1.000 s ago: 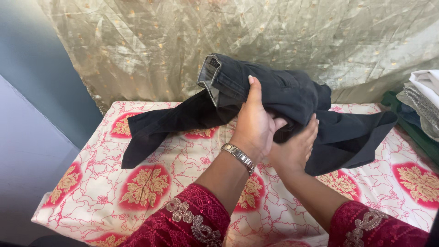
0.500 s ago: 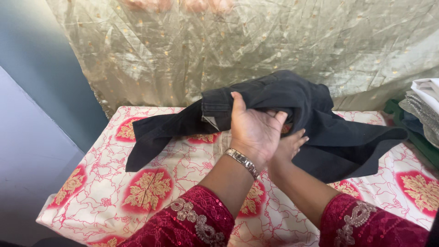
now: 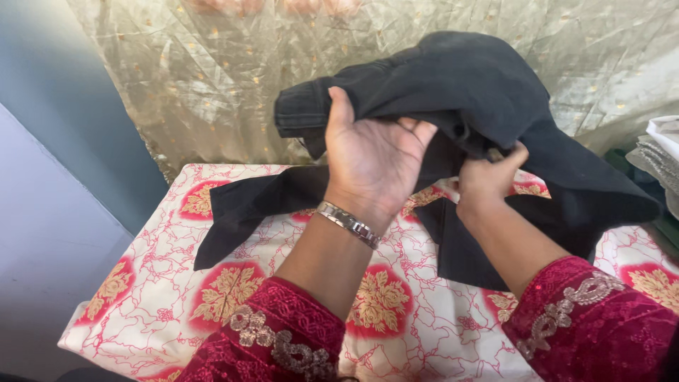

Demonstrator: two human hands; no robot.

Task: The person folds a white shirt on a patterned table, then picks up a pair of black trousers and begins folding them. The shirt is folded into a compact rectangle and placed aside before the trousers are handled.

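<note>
A pair of black trousers [image 3: 453, 85] is lifted above a table covered by a cream cloth with red and gold flower patches [image 3: 226, 283]. My left hand [image 3: 371, 159], with a metal watch on the wrist, grips the waistband end from below, thumb up over the fabric. My right hand [image 3: 488, 177] pinches a fold of the same garment lower down on the right. One trouser leg trails down to the left onto the cloth; the other hangs to the right. Both sleeves are red with embroidered cuffs.
A crinkled gold curtain [image 3: 212, 78] hangs behind the table. A stack of folded clothes [image 3: 658, 152] lies at the right edge. A blue-grey wall [image 3: 49, 141] stands on the left, past the table's left edge.
Both hands have raised the trousers higher off the table. My right hand came out from beneath my left and now pinches the fabric on the right.
</note>
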